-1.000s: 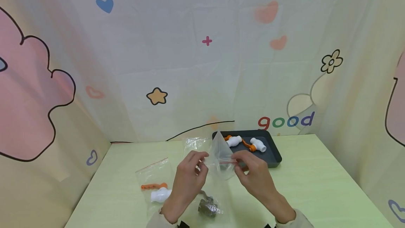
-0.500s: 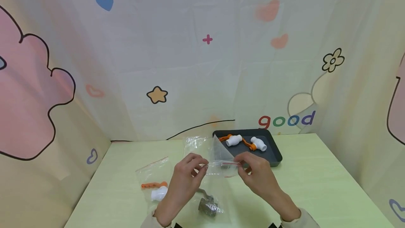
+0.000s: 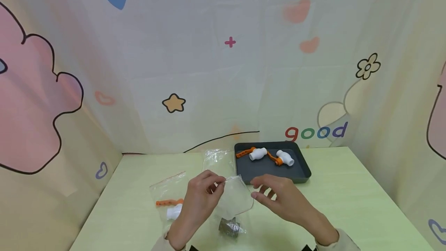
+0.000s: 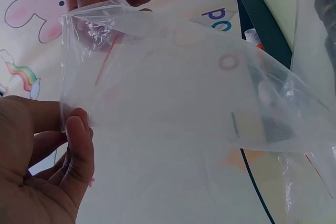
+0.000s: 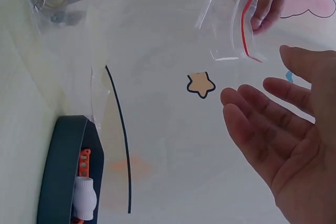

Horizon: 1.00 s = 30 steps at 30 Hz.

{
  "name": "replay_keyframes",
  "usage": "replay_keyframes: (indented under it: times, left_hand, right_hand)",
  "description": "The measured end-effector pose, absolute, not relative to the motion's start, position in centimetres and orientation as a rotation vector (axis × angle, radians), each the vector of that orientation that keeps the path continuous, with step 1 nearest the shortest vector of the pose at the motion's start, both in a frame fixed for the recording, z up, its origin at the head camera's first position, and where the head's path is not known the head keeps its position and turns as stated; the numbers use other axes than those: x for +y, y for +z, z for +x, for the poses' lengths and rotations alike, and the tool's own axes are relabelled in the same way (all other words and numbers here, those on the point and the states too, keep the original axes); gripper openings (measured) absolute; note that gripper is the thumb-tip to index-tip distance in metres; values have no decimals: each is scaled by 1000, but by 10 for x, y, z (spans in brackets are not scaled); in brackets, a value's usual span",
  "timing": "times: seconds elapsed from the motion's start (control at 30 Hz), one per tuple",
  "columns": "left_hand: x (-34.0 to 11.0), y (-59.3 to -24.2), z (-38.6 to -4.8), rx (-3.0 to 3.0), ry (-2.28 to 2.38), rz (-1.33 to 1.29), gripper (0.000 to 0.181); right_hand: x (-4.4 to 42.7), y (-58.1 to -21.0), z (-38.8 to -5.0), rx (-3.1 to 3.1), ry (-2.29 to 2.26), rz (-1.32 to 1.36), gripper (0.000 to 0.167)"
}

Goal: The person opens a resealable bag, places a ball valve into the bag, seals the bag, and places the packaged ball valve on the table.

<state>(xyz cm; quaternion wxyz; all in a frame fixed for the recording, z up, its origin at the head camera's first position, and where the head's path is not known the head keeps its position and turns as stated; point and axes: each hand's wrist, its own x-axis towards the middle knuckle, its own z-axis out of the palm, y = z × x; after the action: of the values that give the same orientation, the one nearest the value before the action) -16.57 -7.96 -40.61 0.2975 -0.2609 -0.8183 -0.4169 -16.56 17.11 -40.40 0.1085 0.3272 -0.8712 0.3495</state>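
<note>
My left hand [image 3: 203,200] pinches a clear zip bag [image 3: 235,198] by a top corner between thumb and fingers. The bag hangs over the table with nothing seen in it; its red zip line shows in both wrist views. To the right, my right hand [image 3: 283,196] is held apart from the bag, thumb and fingers spread and holding nothing, as the right wrist view shows. Beneath the hanging bag lies a bagged grey valve [image 3: 229,227]. Left of my left hand is a bagged white ball valve [image 3: 173,212] with an orange handle [image 3: 169,202], partly hidden by that hand.
A dark tray [image 3: 275,175] stands at the back of the table, bearing a white valve [image 3: 258,154] and another white valve [image 3: 285,158], both orange-handled. Left of the tray lies a flat clear bag [image 3: 217,160]. A printed curtain [image 3: 195,57] hangs behind the table.
My right hand has let go of the zip bag and its fingers have spread. The bag, stretched between both hands before, now hangs from my left hand alone and has swung down.
</note>
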Motion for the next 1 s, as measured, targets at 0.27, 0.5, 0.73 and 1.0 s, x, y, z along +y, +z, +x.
replay_keyframes:
  times: [0.27, 0.5, 0.73, 1.0]
  left_hand:
    - [-84, -402, -162, -2202, -1143, -653, 17]
    - [-87, -401, -161, -2227, -1175, -631, 16]
    - [-89, -402, -161, -2241, -1200, -615, 16]
    - [-88, -408, -161, -2268, -1206, -582, 15]
  right_hand:
    - [185, -395, -183, -2467, 546, 971, 40]
    - [196, -389, -205, -2554, 350, 946, 50]
    - [207, -393, -238, -2672, 249, 915, 56]
    - [212, -404, -277, -2808, 165, 907, 60]
